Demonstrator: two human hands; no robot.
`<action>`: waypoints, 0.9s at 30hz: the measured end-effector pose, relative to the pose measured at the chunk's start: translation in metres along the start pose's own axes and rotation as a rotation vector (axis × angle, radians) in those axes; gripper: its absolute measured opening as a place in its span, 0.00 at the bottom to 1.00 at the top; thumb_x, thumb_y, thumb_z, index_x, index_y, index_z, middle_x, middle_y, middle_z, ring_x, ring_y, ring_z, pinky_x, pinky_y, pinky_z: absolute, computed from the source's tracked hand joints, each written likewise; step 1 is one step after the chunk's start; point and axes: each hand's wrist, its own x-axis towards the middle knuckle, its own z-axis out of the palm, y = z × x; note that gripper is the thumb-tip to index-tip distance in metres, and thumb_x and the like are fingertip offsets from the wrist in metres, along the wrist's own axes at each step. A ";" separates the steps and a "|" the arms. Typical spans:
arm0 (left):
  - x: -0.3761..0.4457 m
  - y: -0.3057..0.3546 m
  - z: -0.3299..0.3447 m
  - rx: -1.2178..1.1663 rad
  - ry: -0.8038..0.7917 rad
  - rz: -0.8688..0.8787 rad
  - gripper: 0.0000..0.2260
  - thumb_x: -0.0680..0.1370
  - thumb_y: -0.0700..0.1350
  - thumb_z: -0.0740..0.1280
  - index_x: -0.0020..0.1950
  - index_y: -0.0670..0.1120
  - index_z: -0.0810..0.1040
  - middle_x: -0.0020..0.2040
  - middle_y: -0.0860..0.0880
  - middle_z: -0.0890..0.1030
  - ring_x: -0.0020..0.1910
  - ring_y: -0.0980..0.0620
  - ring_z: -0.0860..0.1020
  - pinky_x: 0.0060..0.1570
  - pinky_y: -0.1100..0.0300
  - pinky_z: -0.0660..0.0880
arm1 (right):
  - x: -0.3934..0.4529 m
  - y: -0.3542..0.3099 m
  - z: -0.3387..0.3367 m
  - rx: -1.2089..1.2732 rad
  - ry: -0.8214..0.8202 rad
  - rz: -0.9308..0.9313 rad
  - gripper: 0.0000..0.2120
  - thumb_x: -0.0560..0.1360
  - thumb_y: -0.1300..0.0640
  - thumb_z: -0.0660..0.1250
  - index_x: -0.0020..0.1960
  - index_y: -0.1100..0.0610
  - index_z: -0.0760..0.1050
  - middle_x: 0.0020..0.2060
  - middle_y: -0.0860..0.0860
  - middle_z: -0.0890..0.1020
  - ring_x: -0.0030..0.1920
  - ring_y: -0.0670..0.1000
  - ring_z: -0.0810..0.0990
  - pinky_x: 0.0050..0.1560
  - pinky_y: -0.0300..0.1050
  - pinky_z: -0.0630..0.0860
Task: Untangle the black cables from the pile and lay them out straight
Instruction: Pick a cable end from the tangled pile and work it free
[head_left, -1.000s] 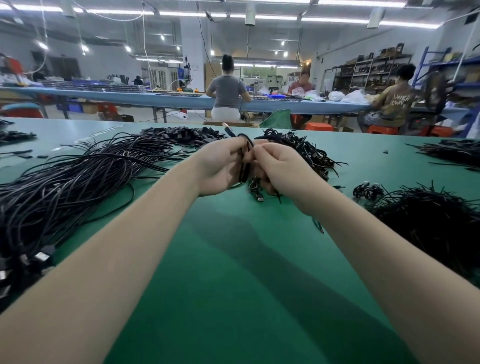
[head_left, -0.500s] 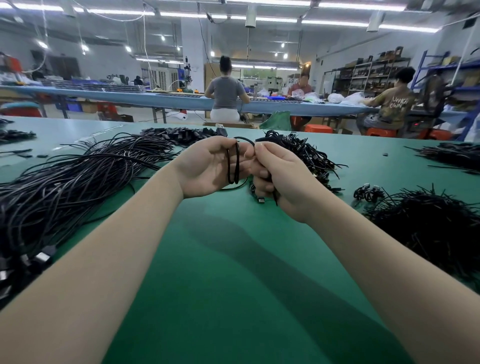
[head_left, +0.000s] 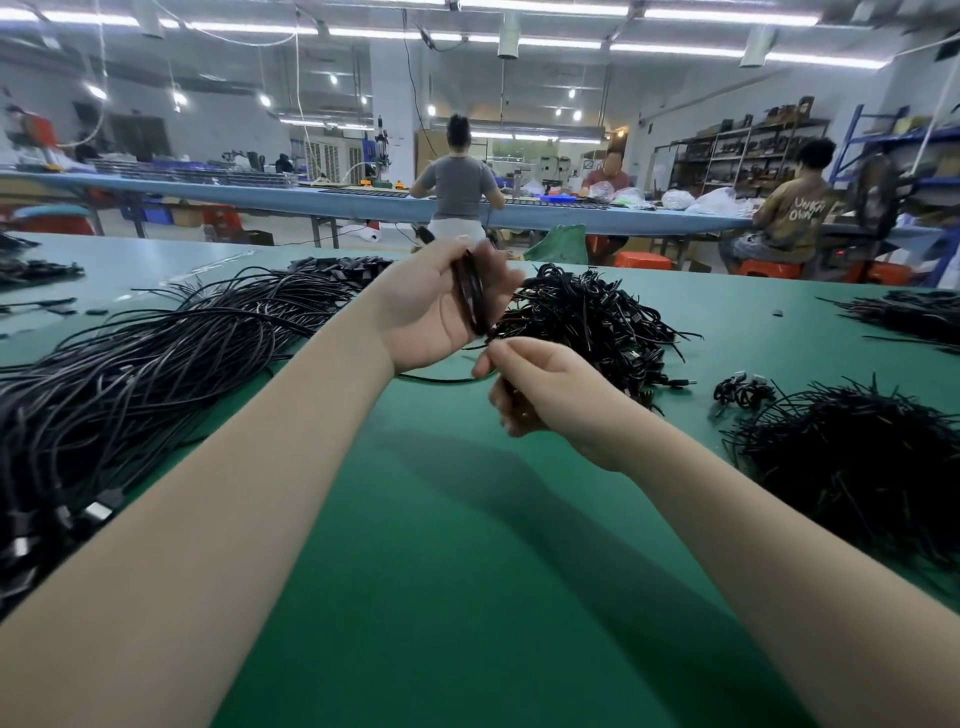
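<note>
While straightened cables (head_left: 156, 374) lie fanned toward the table's (head_left: 441, 571) left edge, the left hand (head_left: 431, 306) is raised, palm up, fingers curled round a folded black cable (head_left: 470, 299). Just below, the right hand (head_left: 540, 384) pinches that cable's loose strand btwn thumb & fingertip, wrist bent down. Tangled pile (head_left: 587, 317) sits just behind both hands, near the far edge. Risk: a hard pull w/ the strand looped under could tighten a knot or drag the pile along.
</note>
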 end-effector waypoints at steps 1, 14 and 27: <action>0.001 0.001 0.001 -0.021 0.017 -0.013 0.14 0.83 0.46 0.54 0.40 0.49 0.72 0.32 0.56 0.74 0.33 0.58 0.78 0.34 0.65 0.76 | -0.001 0.001 -0.001 -0.045 -0.004 0.025 0.14 0.82 0.50 0.56 0.44 0.52 0.77 0.31 0.46 0.79 0.32 0.47 0.77 0.37 0.40 0.73; 0.005 -0.022 0.006 0.451 0.081 -0.151 0.15 0.83 0.52 0.57 0.41 0.47 0.74 0.34 0.50 0.80 0.35 0.54 0.81 0.46 0.59 0.78 | 0.008 0.014 -0.016 0.367 0.276 0.171 0.06 0.78 0.61 0.65 0.46 0.54 0.79 0.30 0.46 0.82 0.32 0.46 0.79 0.39 0.39 0.81; 0.015 -0.043 0.010 0.294 0.251 -0.154 0.16 0.83 0.52 0.56 0.39 0.47 0.73 0.39 0.50 0.78 0.42 0.54 0.75 0.62 0.58 0.68 | 0.004 0.015 -0.008 0.047 0.074 0.078 0.12 0.78 0.47 0.64 0.50 0.56 0.72 0.36 0.48 0.72 0.29 0.45 0.74 0.37 0.42 0.79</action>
